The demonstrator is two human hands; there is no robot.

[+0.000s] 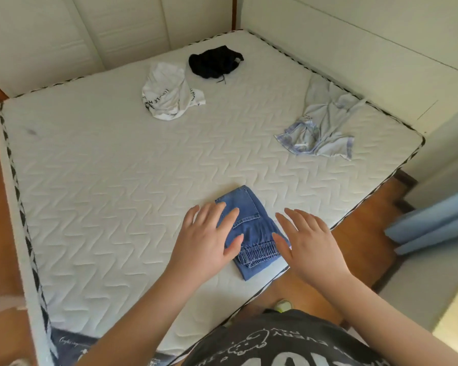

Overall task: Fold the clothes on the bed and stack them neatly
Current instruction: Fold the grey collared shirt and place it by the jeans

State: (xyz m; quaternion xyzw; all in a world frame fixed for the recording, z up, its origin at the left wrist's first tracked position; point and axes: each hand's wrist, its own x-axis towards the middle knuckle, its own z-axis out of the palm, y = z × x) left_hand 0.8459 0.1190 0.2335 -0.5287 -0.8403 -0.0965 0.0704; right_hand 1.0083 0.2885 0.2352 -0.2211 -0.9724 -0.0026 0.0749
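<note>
on bed (117, 165), folded jeans (251, 228), l hand (209, 236) & r hand (307, 247) grip apart, fingers flat

You see blue denim jeans (251, 228) on a white mattress (117, 180) quilted in zigzags, edged in black-and-white. At 12 o'clock: a black garment (214, 62), a white shirt (167, 93) with black lettering. At 2: a pale blue shirt (325, 120).
</note>
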